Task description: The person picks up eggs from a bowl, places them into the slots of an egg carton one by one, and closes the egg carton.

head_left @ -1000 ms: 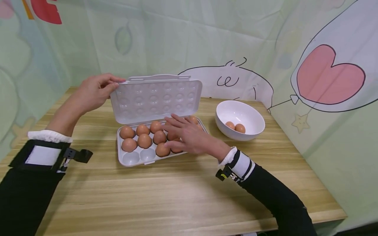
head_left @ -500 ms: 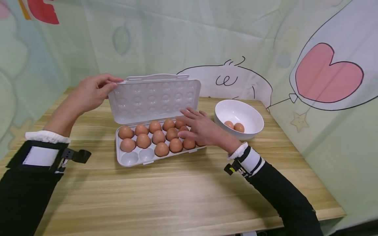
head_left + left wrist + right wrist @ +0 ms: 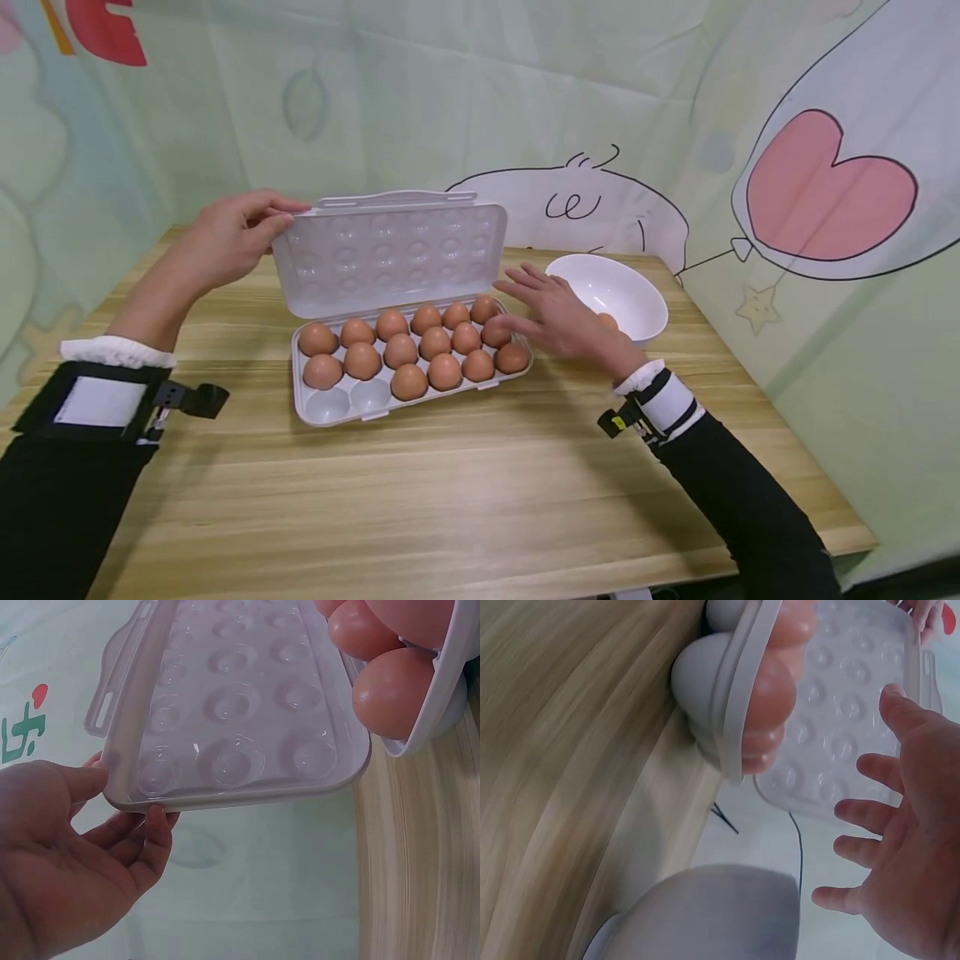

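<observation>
A white plastic egg carton (image 3: 327,406) lies on the table with its dimpled lid (image 3: 390,258) raised behind it. Brown eggs (image 3: 401,351) fill most of its cups, and two cups at the front left corner hold none. My left hand (image 3: 232,237) grips the lid's upper left corner; in the left wrist view, its thumb (image 3: 86,780) is on the rim with fingers curled behind. Spread and holding nothing, my right hand (image 3: 558,321) hovers between the carton's right end and a white bowl (image 3: 645,292). In the right wrist view its fingers (image 3: 862,814) are apart.
One brown egg (image 3: 607,321) shows in the bowl; my right hand hides part of the bowl. The wooden table (image 3: 420,508) reaches back to a printed curtain (image 3: 360,108), which also hangs along the right side.
My right hand has moved right, from over the eggs to beside the carton's right end, uncovering the eggs there and covering part of the bowl. The left hand keeps its grip on the raised lid.
</observation>
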The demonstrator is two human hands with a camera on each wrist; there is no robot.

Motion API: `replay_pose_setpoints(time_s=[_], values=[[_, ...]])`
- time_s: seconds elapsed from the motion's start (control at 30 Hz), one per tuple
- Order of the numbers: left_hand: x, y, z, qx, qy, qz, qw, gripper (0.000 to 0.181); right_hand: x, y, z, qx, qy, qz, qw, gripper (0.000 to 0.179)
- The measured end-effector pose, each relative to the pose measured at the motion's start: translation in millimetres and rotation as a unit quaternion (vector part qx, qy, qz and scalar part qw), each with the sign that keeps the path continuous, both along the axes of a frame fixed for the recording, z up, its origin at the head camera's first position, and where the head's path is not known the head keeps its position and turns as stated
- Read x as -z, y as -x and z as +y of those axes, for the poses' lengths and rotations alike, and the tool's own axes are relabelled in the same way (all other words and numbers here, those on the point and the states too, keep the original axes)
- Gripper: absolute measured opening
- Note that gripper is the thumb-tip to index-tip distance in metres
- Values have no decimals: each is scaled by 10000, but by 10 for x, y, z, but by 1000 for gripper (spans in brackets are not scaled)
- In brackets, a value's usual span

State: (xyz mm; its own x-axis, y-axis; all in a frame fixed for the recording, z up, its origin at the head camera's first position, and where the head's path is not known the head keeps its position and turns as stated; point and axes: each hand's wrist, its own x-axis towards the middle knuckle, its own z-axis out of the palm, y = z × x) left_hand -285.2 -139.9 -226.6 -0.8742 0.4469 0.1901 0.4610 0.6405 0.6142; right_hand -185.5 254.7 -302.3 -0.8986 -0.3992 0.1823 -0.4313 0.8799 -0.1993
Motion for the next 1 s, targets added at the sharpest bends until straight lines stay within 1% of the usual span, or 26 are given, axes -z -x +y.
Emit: replay_pose_setpoints(time_s=[0.13, 0.3, 0.43, 0.67, 0.83, 1.0], values=[[3, 0, 0, 13, -2, 19, 10000, 41, -15, -1, 139, 241, 4, -25, 9997, 63], [0, -8, -5, 37, 27, 87, 10000, 40, -16, 2, 326, 404, 40, 81, 9991, 61], [-9, -13, -6, 31, 70, 139, 9999, 39, -7, -3, 474, 555, 107, 76, 9984, 61], [-14, -6, 1, 45, 38, 131, 9999, 40, 12, -25, 744, 818, 117, 80, 9965, 59], [-7, -2, -5, 37, 45, 111, 9999, 40, 21, -53, 914, 1082, 175, -16, 9940, 59], [-3, -2, -7, 8, 59, 98, 9999, 41, 41, -73, 1043, 1250, 416, -256, 9910, 60]])
